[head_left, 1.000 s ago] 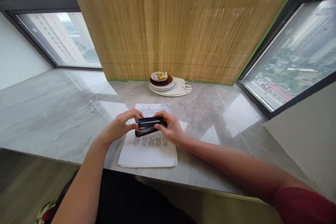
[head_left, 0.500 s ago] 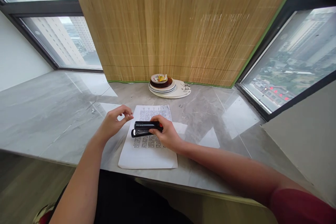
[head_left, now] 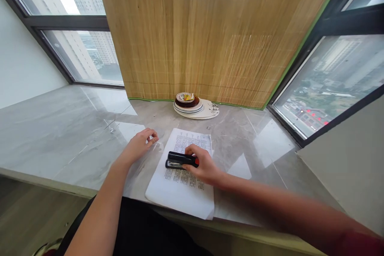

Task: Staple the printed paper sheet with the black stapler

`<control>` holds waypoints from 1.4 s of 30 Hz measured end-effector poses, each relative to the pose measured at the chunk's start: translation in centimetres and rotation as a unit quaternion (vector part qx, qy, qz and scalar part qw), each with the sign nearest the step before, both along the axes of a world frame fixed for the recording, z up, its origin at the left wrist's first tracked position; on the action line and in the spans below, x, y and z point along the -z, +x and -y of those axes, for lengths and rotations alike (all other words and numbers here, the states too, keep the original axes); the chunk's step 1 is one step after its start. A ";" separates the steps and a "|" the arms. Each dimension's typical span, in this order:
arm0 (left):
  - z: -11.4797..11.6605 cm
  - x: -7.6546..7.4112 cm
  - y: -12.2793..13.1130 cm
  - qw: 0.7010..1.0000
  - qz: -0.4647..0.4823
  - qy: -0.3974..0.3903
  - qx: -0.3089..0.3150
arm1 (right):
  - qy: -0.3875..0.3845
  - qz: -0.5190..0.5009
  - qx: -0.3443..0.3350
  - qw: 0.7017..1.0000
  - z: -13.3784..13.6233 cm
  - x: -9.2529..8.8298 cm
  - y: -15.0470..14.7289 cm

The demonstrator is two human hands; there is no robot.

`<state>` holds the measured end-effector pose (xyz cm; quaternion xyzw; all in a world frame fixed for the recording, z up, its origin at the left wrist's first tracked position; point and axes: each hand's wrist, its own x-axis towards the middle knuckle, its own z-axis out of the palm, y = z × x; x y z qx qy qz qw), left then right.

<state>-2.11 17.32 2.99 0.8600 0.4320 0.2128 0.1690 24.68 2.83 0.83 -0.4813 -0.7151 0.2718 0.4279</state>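
Observation:
A black stapler (head_left: 180, 160) with a red patch at its right end lies sideways over the printed paper sheets (head_left: 183, 194). Fingers and thumb of my right hand (head_left: 204, 164) are wrapped round the stapler's right end. Left of the paper, my left hand (head_left: 141, 144) is low over the grey marble surface, apart from the sheets, its fingers curled and close to the thumb. Whether anything is between those fingers is too small to tell. The sheets sit slightly turned, their lower edge near the front of the surface.
Stacked plates (head_left: 187, 108) with a small yellow item on top stand on an oval board (head_left: 211, 110) at the back. Behind them hangs a bamboo blind (head_left: 192, 40). Dark-framed windows are at both sides. The marble ledge's front edge (head_left: 234, 224) runs below the paper.
The paper has turned and shifted right and nearer the front edge, with the stapler and my right hand. My left hand has dropped lower and is now farther from the paper.

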 end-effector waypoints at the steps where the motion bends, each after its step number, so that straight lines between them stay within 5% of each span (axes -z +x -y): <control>1: 0.1 -0.1 0.0 1.000 0.002 -0.003 -0.002 | -0.010 0.006 0.004 1.000 0.5 -0.1 0.9; 5: 0.1 -0.1 -0.1 1.000 0.017 0.002 -0.009 | -0.039 0.025 0.005 0.999 0.6 -0.4 5.1; 7: -0.1 0.0 -0.5 0.999 0.030 0.011 -0.012 | -0.011 0.043 0.064 0.997 -0.7 -0.3 7.0; 10: -0.4 0.1 -1.1 0.998 0.044 0.024 -0.030 | 0.037 0.175 0.152 0.972 -3.6 0.6 8.7; 13: -0.4 0.0 -1.6 0.997 0.053 0.023 -0.050 | -0.024 0.333 0.154 0.930 -6.3 2.2 8.5; 18: -0.4 -0.5 -1.8 0.991 0.088 0.049 -0.084 | -0.058 0.438 0.099 0.892 -9.6 3.9 4.3; 27: -1.2 -1.3 -3.8 0.905 0.250 0.193 -0.286 | 0.006 0.395 0.001 0.919 -17.5 2.7 -8.8; 32: -1.5 -1.3 -5.0 0.883 0.265 0.192 -0.338 | 0.083 0.367 -0.148 0.915 -18.2 2.1 -11.7; 37: -1.3 -1.5 -4.7 0.898 0.262 0.149 -0.319 | 0.078 0.347 -0.173 0.919 -16.9 2.4 -9.4; 42: -0.9 -1.1 -3.1 0.954 0.213 0.066 -0.202 | 0.048 0.342 -0.145 0.927 -14.1 2.5 -2.9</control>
